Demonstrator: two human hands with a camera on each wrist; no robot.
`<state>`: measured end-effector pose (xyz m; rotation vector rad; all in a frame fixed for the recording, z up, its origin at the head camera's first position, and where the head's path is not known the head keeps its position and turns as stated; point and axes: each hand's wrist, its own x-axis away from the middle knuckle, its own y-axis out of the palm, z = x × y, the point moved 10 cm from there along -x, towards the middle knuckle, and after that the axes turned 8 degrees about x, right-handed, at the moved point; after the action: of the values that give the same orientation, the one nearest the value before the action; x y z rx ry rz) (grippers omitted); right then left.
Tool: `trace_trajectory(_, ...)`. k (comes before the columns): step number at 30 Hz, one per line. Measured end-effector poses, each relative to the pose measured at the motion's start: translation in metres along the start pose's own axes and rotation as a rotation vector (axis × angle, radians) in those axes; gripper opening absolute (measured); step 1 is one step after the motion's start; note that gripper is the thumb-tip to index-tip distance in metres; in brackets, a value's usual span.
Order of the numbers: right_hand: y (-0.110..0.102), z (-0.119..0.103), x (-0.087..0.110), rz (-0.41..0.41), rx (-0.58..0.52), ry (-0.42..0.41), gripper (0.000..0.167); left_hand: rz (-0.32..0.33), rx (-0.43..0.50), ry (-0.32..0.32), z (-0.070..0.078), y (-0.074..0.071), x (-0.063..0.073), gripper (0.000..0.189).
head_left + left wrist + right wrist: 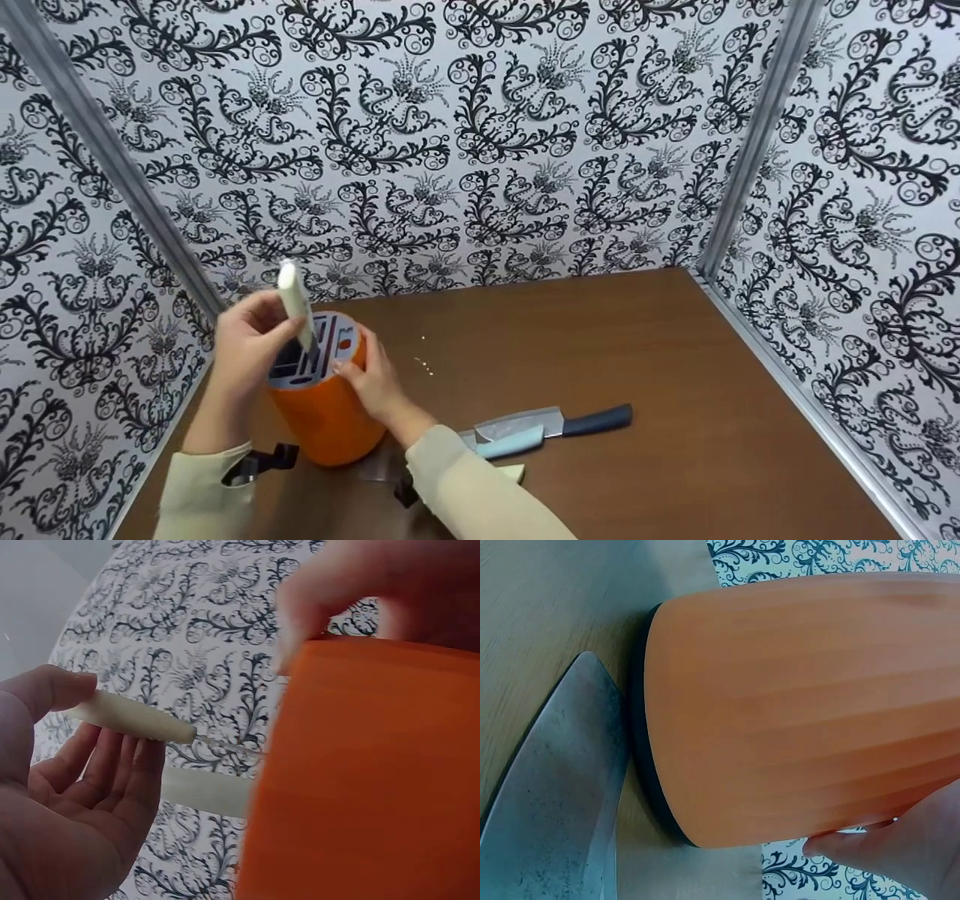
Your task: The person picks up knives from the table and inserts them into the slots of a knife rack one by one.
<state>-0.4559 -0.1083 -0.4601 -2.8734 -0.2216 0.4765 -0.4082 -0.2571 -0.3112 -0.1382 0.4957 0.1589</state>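
A round orange knife block (pixel 326 424) stands on the left part of the table, its grey slotted top facing up. My left hand (pixel 251 337) pinches the cream handle of a knife (pixel 292 296) between thumb and fingers above that top. Part of the knife's thin blade shows between handle and block in the left wrist view; its lower end is hidden in the slotted top. Gripping the block's right side near the rim is my right hand (pixel 375 379), its thumb at the top edge.
To the right on the brown table (pixel 600 345) lie a dark-handled knife (pixel 598 421), a light blue-handled knife (pixel 514 442) and a pale green handle (pixel 514 472) partly behind my sleeve. A broad blade (pixel 555 787) lies close to the block's base. Patterned walls (pixel 480 150) enclose the table.
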Motion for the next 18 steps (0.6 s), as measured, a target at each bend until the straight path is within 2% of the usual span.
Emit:
trace_trajectory(7, -0.001, 0.001, -0.001, -0.004, 0.023, 0.001, 0.074, 0.016, 0.004, -0.03, -0.024, 0.002, 0.004, 0.024)
trace_trajectory(13, 0.001, 0.004, -0.001, -0.01, 0.032, -0.006, 0.073, 0.022, -0.013, -0.055, -0.037, 0.0, 0.007, 0.027)
trace_trajectory(18, 0.001, 0.002, -0.001, -0.008, 0.037, -0.016, 0.072, 0.053, 0.013, -0.065, -0.042, -0.001, 0.007, 0.027)
